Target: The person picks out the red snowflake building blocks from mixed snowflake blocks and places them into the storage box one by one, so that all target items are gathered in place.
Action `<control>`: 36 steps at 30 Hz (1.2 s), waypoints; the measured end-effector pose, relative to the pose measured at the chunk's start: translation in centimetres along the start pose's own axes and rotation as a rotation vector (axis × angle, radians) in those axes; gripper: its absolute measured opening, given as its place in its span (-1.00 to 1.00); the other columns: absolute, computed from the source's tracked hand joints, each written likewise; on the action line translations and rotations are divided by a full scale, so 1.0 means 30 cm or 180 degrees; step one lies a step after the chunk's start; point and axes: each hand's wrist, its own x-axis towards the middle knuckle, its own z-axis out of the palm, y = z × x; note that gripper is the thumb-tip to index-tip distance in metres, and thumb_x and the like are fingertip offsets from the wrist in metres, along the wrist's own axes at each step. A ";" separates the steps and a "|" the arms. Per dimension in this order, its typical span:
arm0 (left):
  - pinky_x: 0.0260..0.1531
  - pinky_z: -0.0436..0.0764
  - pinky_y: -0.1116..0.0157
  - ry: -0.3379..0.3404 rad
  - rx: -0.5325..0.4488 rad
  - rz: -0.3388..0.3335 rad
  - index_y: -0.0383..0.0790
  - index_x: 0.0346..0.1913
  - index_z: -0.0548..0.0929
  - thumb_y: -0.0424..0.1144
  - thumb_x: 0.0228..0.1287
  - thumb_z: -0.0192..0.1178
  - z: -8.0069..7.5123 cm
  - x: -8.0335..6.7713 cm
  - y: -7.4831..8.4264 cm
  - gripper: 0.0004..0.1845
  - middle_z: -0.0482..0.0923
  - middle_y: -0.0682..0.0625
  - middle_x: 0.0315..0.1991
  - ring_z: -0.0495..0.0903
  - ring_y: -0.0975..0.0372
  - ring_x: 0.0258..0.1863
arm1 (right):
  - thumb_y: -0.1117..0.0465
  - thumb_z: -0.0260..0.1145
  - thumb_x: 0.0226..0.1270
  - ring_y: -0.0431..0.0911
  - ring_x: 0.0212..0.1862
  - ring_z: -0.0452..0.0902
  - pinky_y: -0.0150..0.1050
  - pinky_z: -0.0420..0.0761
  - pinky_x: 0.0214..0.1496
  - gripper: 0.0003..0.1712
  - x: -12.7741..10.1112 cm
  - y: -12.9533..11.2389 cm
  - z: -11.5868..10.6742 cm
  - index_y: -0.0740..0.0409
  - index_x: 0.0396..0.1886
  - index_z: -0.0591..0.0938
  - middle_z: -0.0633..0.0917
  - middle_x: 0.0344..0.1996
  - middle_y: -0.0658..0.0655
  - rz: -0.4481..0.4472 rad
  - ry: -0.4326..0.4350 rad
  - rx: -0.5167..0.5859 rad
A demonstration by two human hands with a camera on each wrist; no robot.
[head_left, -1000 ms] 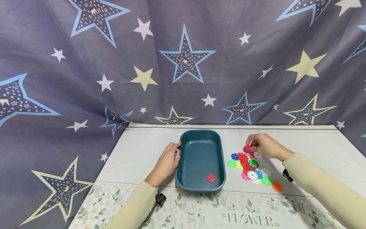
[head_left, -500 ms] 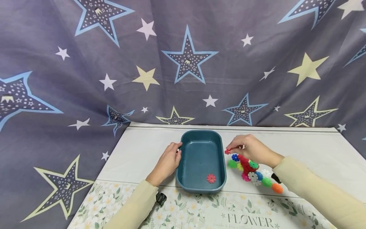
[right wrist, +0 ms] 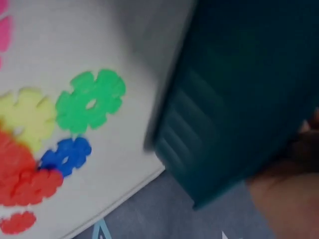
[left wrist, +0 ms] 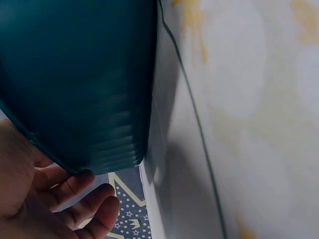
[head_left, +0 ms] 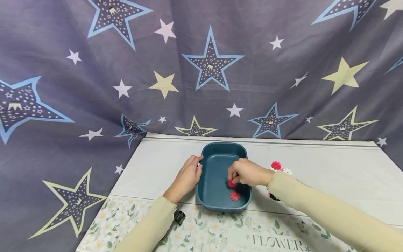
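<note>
A dark teal tray (head_left: 224, 145) stands in the middle of the white table. My left hand (head_left: 188, 175) rests against the tray's left wall, fingers relaxed; the left wrist view shows those fingers (left wrist: 75, 196) beside the tray's wall (left wrist: 75, 74). My right hand (head_left: 246, 173) reaches over the tray and pinches a red snowflake piece (head_left: 232, 183) just above its floor. A second red piece (head_left: 234, 195) lies on the tray floor near the front. In the right wrist view the tray's outer wall (right wrist: 239, 119) is blurred.
Right of the tray lie loose snowflake pieces, mostly hidden by my right arm: a red one (head_left: 276, 165) and a white one (head_left: 287, 171) show. The right wrist view shows green (right wrist: 89, 102), yellow (right wrist: 27, 114), blue (right wrist: 67, 154) and red (right wrist: 25, 184) pieces. A star-printed curtain (head_left: 201, 70) hangs behind.
My right hand lifted a red piece from the pile and carried it left, over the rim and into the tray. The left hand stayed at the tray's left side.
</note>
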 end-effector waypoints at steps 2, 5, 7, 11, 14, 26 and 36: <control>-0.18 0.49 0.16 -0.0010 -0.0009 -0.0002 -0.43 0.11 0.51 -0.40 0.30 0.11 -0.001 0.000 0.000 -0.66 0.50 -0.13 -0.17 0.48 0.09 -0.21 | 0.53 0.41 -0.07 -0.31 -0.55 0.51 -0.39 0.54 -0.44 -0.76 0.011 0.003 0.013 0.10 -0.53 0.69 0.64 -0.60 -0.08 0.0046 0.0008 -0.0145; -0.19 0.48 0.16 -0.0043 0.0003 -0.0026 -0.43 0.12 0.51 -0.40 0.31 0.10 -0.003 0.000 0.000 -0.66 0.50 -0.13 -0.17 0.47 0.10 -0.22 | 0.55 0.39 -0.17 -0.28 -0.58 0.47 -0.35 0.53 -0.47 -0.74 0.023 -0.008 0.022 0.10 -0.58 0.68 0.61 -0.64 -0.09 0.0124 0.0061 -0.0466; -0.19 0.48 0.17 -0.0059 -0.0001 -0.0049 -0.43 0.13 0.51 -0.40 0.31 0.10 -0.005 0.000 0.000 -0.66 0.50 -0.12 -0.17 0.47 0.11 -0.22 | 0.53 0.40 -0.23 -0.25 -0.59 0.44 -0.33 0.50 -0.50 -0.74 0.027 -0.019 0.027 0.08 -0.63 0.66 0.57 -0.66 -0.12 0.0193 0.0121 -0.0694; -0.20 0.48 0.18 -0.0030 0.0002 -0.0023 -0.43 0.12 0.51 -0.41 0.31 0.11 -0.007 0.001 0.000 -0.66 0.50 -0.12 -0.18 0.46 0.11 -0.23 | 0.47 0.46 -0.31 -0.18 -0.60 0.41 -0.29 0.46 -0.53 -0.75 0.030 -0.039 0.039 0.06 -0.71 0.62 0.51 -0.70 -0.14 0.0328 0.0229 -0.0999; -0.21 0.48 0.17 0.0024 0.0010 0.0035 -0.44 0.11 0.52 -0.41 0.29 0.12 -0.006 0.003 -0.003 -0.66 0.50 -0.12 -0.19 0.46 0.11 -0.24 | 0.45 0.49 -0.34 -0.17 -0.62 0.39 -0.24 0.42 -0.49 -0.72 0.029 -0.043 0.049 0.05 -0.75 0.58 0.47 -0.73 -0.14 0.0375 0.0320 -0.1092; -0.16 0.49 0.17 0.0001 -0.0036 0.0007 -0.42 0.12 0.51 -0.41 0.30 0.11 -0.001 0.002 -0.007 -0.66 0.50 -0.13 -0.16 0.47 0.10 -0.19 | 0.41 0.48 -0.05 -0.21 -0.42 0.60 -0.27 0.59 -0.32 -0.85 0.002 -0.018 -0.064 0.12 -0.49 0.69 0.68 -0.52 -0.04 0.0323 0.0773 -0.0503; -0.18 0.49 0.17 -0.0016 -0.0039 -0.0031 -0.42 0.12 0.51 -0.41 0.31 0.10 0.000 -0.002 -0.007 -0.66 0.50 -0.13 -0.17 0.47 0.11 -0.22 | 0.26 0.44 0.12 -0.23 -0.27 0.53 -0.15 0.58 -0.23 -0.84 -0.133 0.058 -0.143 -0.07 -0.30 0.71 0.64 -0.33 -0.16 0.0056 0.0707 -0.0190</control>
